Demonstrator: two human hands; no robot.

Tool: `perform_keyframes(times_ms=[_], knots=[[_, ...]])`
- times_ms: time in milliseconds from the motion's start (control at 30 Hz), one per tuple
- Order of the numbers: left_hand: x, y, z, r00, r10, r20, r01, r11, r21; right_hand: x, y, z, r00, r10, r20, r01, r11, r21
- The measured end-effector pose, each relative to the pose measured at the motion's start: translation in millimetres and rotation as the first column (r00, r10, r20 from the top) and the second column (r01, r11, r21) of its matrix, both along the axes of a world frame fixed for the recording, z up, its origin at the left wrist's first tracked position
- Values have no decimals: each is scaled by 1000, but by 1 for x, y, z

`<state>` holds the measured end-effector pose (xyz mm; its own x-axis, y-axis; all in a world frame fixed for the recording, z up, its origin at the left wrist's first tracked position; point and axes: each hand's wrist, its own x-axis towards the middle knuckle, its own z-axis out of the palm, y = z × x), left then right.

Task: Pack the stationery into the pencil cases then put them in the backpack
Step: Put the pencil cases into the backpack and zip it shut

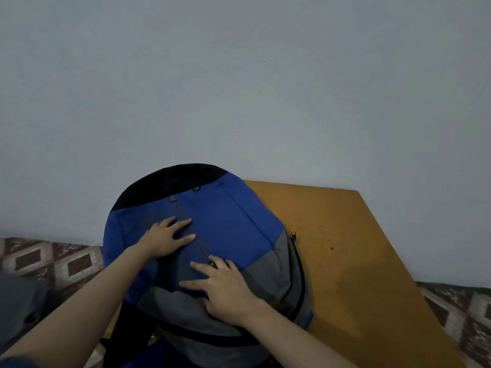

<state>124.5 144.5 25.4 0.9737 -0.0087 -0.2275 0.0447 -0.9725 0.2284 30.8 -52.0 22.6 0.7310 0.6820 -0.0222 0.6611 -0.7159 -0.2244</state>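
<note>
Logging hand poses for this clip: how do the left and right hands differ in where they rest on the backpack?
The left hand lies farther up, on the backpack's blue panel beside the zipper; the right hand lies nearer the person, where blue meets grey. The left hand's fingers point rightward; the right hand's point up-left. Both rest palm down, fingers spread.

The backpack (225, 224) lies on the table (358, 261) against the wall (239, 88), both hands resting on it.
</note>
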Motion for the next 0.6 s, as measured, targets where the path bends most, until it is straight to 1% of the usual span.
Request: perform_keyframes(times_ms=[133, 200, 267, 367, 433, 500, 600], knots=[[0, -2, 5, 999, -12, 43, 11, 1000, 29, -4, -5, 4, 997, 70, 19, -67, 992, -108], [-2, -6, 9, 999, -7, 43, 4, 997, 79, -1, -17, 9, 998, 60, 36, -55, 989, -136], [-4, -14, 13, 999, 1, 32, -6, 987, 161, 8, -31, 20, 999, 14, 44, -7, 986, -167], [-10, -31, 20, 1000, 1, 7, -3, 974, 228, 24, -47, 41, 997, -72, 2, 69, 952, -298], [-15, -42, 28, 999, -31, -9, 32, 973, 228, 35, -56, 48, 989, -146, 24, 143, 911, -386], [-21, -55, 38, 996, -84, -27, 88, 968, 234, 46, -64, 50, 968, -234, 95, 251, 862, -441], [-35, -83, 52, 987, -92, -134, 110, 985, 134, 60, -73, 52, 922, -347, 173, 385, 768, -511]])
